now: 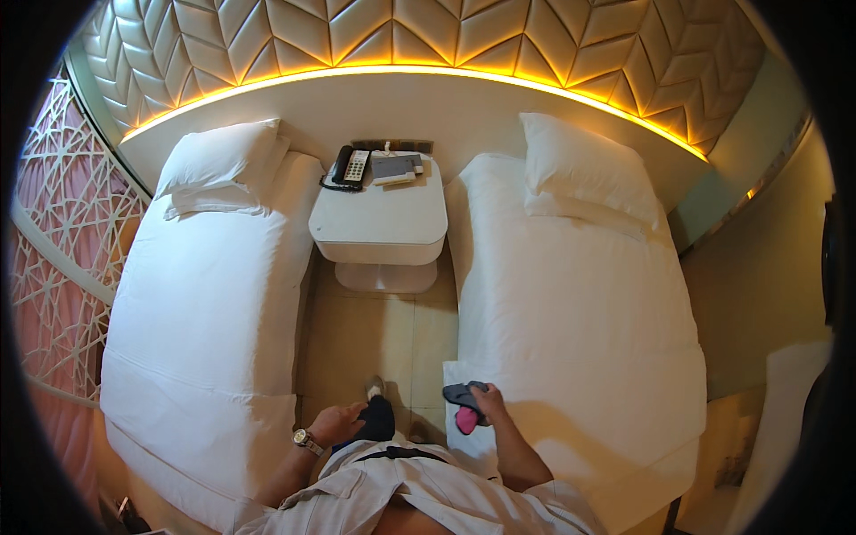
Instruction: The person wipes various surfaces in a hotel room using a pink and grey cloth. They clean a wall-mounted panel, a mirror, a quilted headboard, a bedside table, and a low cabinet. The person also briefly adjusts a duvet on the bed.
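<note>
My right hand (489, 402) grips a pair of dark grey slippers (463, 394) together with a pink item (467, 420), over the near left edge of the right bed (588, 301). What the pink item is, I cannot tell. My left hand (338, 423) hangs with nothing in it beside my dark trouser leg, near the corner of the left bed (194, 301); a metal wristwatch (307, 442) is on that wrist. Both beds are covered in white linen, with white pillows at their far ends.
Between the beds stands a white bedside table (381, 214) with a black telephone (351, 166) and grey folders or papers (394, 168). Tiled floor (361, 334) runs between the beds. A white lattice screen (73, 254) is at the left, a padded headboard wall (421, 33) behind.
</note>
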Demonstrator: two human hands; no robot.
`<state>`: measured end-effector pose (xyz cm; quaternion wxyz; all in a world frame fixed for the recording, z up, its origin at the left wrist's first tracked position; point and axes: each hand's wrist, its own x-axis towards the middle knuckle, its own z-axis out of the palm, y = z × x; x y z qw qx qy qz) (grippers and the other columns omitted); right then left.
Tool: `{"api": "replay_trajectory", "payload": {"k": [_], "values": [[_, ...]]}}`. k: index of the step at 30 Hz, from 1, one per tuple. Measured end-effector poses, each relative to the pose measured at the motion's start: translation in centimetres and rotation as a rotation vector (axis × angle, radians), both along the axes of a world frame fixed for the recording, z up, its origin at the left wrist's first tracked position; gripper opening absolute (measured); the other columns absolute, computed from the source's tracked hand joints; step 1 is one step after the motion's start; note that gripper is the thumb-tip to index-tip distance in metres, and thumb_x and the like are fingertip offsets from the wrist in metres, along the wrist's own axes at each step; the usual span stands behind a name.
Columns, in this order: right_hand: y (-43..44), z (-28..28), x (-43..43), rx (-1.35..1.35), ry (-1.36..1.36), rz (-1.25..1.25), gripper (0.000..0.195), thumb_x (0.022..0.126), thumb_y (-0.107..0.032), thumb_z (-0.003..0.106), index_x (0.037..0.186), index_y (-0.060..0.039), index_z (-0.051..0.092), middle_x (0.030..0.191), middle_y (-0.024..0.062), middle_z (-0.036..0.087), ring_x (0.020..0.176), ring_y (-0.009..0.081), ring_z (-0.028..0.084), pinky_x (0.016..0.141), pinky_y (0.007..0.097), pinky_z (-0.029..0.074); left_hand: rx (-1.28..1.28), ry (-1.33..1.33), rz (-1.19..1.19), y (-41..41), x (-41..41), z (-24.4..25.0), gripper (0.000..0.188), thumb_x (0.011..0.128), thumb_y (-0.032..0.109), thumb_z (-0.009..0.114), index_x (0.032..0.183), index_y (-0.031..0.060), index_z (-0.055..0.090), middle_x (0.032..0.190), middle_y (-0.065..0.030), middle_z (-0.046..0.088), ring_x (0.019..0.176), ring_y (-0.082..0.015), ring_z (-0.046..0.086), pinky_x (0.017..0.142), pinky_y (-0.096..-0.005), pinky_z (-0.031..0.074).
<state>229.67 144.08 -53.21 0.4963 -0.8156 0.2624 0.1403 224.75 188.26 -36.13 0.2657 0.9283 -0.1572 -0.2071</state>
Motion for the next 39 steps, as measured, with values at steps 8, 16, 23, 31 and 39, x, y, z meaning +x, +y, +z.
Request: {"api": "replay_trajectory", "payload": {"k": [8,16,23,31,39], "values": [[6.6,0.9,13.7,0.068,0.001,0.039,0.051,0.091,-0.038,0.082,0.122,0.0024,0.074,0.108,0.0145,0.078,0.095,0.0234,0.073,0.087,0.0387,0.059,-0.055,-0.063,-0.017,1.7,19.1,-3.7,0.042,0.097,0.028,0.073,0.136,0.0115,0.069,0.108,-0.0199,0.079,0.095,-0.044,0.076,0.085,-0.0545,0.061],[12.2,2.1,31.9,-0.196,-0.025,0.131,0.053,0.092,-0.04,0.08,0.123,0.0015,0.073,0.111,0.0187,0.079,0.103,0.0289,0.075,0.093,0.0407,0.059,-0.29,-0.157,0.069,5.2,41.5,-9.1,0.038,0.097,0.02,0.07,0.132,0.0042,0.066,0.122,-0.0227,0.075,0.108,-0.0457,0.072,0.092,-0.0542,0.06],[18.0,3.2,47.4,-0.327,-0.219,0.108,0.049,0.095,-0.038,0.079,0.128,-0.0025,0.071,0.115,0.0237,0.078,0.108,0.0378,0.075,0.096,0.0442,0.058,-0.25,-0.342,0.199,7.4,54.8,-15.3,0.042,0.095,0.015,0.075,0.135,0.0051,0.065,0.144,-0.0266,0.065,0.131,-0.0463,0.062,0.11,-0.0547,0.051],[22.6,-1.9,60.0,-0.446,-0.465,0.183,0.042,0.092,-0.018,0.08,0.131,-0.0077,0.069,0.127,0.0199,0.07,0.124,0.0407,0.065,0.106,0.0485,0.052,-0.146,-0.309,0.417,6.8,64.1,-20.7,0.055,0.095,0.01,0.074,0.147,0.0052,0.057,0.164,-0.0307,0.044,0.149,-0.0494,0.045,0.123,-0.0587,0.04],[22.4,-9.0,64.1,-0.601,-0.609,0.67,0.063,0.084,-0.023,0.087,0.142,-0.0154,0.065,0.159,0.0169,0.052,0.149,0.0422,0.044,0.12,0.0619,0.033,0.153,-0.289,0.582,7.5,67.8,-27.3,0.066,0.103,0.029,0.068,0.162,0.0104,0.049,0.176,-0.0241,0.033,0.164,-0.0435,0.026,0.134,-0.0626,0.014]]}}
